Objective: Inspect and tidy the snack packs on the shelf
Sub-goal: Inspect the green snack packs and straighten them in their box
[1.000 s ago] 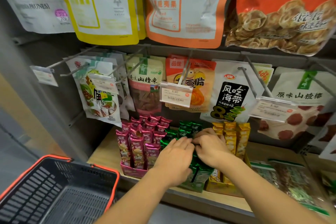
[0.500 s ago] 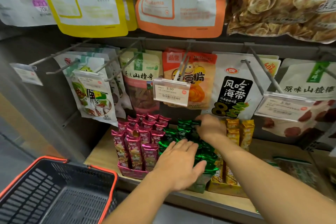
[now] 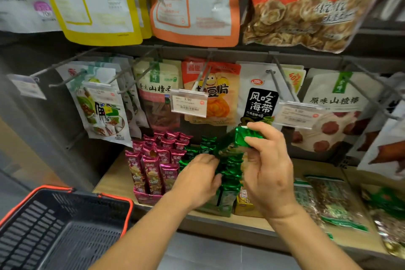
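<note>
Pulled one green pack (image 3: 236, 141) up out of green box (image 3: 215, 209) since previous frame, pinched by right hand (image 3: 269, 169) just above it, with left hand (image 3: 197, 178) pressed on row (image 3: 230, 171) inside box, grip unclear; looked like inspect step, needed reseating upright next.

- Light was even & fairly bright, from overhead/front; shadows were soft.
- Glare sat on green foil pack (image 3: 241, 138) & orange-trimmed pouch (image 3: 215, 6).
- Back panel (image 3: 54, 120) under hooks (image 3: 140, 66) was dim.
- Wide-angle bend showed at edges; basket (image 3: 54, 232) & left side were soft, blurred.
</note>
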The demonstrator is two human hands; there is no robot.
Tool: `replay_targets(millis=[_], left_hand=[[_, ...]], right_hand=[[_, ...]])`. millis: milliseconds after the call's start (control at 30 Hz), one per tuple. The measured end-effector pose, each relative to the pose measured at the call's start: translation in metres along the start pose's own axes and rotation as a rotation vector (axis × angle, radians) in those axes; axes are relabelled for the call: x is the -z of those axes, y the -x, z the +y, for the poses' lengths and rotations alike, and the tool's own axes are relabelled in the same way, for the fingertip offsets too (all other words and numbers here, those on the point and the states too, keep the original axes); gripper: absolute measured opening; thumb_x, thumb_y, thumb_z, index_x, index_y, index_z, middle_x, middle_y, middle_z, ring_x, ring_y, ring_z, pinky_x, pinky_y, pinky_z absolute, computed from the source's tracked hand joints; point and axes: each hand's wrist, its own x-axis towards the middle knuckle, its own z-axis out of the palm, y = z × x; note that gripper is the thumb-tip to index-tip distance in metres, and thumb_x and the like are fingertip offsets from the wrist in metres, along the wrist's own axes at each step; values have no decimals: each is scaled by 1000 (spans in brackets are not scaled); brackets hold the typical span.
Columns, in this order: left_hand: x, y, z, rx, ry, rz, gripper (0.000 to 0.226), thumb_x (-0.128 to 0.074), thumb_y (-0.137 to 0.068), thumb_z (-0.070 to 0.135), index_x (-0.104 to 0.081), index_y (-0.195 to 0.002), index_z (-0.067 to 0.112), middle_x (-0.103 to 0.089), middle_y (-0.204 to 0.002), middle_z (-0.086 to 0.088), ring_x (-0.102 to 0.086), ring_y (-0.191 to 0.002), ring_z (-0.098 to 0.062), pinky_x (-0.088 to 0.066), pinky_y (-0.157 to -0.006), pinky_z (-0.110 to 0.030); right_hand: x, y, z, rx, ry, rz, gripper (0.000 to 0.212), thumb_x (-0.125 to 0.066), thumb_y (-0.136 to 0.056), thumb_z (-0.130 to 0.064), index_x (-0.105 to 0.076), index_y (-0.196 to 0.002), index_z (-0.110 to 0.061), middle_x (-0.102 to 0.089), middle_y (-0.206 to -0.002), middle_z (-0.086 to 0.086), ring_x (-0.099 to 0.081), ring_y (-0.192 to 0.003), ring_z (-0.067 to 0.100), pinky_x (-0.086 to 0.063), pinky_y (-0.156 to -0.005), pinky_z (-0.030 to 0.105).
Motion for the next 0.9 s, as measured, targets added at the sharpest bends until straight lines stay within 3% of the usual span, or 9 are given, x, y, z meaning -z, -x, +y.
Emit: replay_targets(millis=[133, 233, 400, 467, 567, 633, 733, 800, 900], left_hand=[[33, 8, 0, 194, 144, 50, 26, -52, -89, 19, -73, -102, 27, -72, -106, 5, -65, -92, -9, -51, -80, -22], [66, 17, 7, 305, 422, 9, 28, -58, -87, 14, -71, -72, 33, -72, -81, 11, -63, -72, -3, -48, -65, -18], [101, 56, 45, 56, 1107, -323, 21, -61, -90, 46, -74, -95, 32, -74, -87, 6, -66, -75, -8, -54, -66, -22], [98, 65, 63, -17, 1057, -213, 26, -62, -90, 44, -72, -99, 21, -67, -75, 8, -62, -68, -8, -53, -60, -22], [91, 69, 77, 10, 1024, -17, 21, -63, -90, 31, -71, -76, 19, -59, -59, 7, -57, -55, -8, -52, -53, -24], [89, 69, 74, 73, 1103, 25, 26, -64, -91, 24, -72, -68, 15, -57, -60, 0, -57, -60, -12, -54, -58, -25], [87, 67, 73, 159, 1300, 40, 21, -67, -88, 17, -73, -86, -3, -68, -83, -20, -65, -79, -23, -58, -72, -32], [85, 65, 74, 193, 1355, 69, 18, -68, -87, 14, -74, -87, -3, -70, -90, -18, -67, -82, -22, -56, -70, -29], [86, 63, 74, 223, 1343, 97, 21, -67, -88, 14, -74, -72, 3, -62, -74, -11, -59, -70, -15, -52, -62, -23]], right_hand=[[55, -19, -24, 85, 31, -54, 16, -50, -89, 4, -53, -103, -4, -61, -111, 24, -56, -106, 27, -47, -95, 29], [81, -20, -33, 51, -3, -169, 12, -55, -91, -5, -63, -98, 0, -64, -107, 12, -58, -101, 18, -46, -92, 20], [82, 10, -42, -560, -431, -271, 26, -78, -75, -21, -64, -95, -32, -68, -93, -12, -67, -84, 4, -54, -72, 17], [75, 18, -38, -746, -588, -221, 34, -80, -62, -31, -64, -92, -35, -70, -91, -7, -70, -76, 9, -54, -67, 16], [64, 24, -33, -918, -721, -241, 44, -78, -59, -38, -64, -98, -24, -72, -94, 7, -71, -83, 17, -54, -68, 20], [58, 29, -35, -974, -794, -351, 38, -68, -69, -46, -64, -103, -29, -74, -98, -5, -69, -92, 9, -52, -69, 15], [53, 34, -45, -945, -702, -529, 31, -45, -76, -68, -60, -101, -56, -62, -101, -41, -56, -98, -19, -41, -77, 1], [49, 37, -49, -924, -711, -533, 31, -41, -83, -63, -65, -97, -51, -70, -93, -24, -64, -88, -7, -47, -76, 13], [46, 36, -54, -916, -692, -487, 34, -39, -89, -59, -67, -88, -40, -66, -71, -5, -60, -66, 9, -48, -66, 33]])
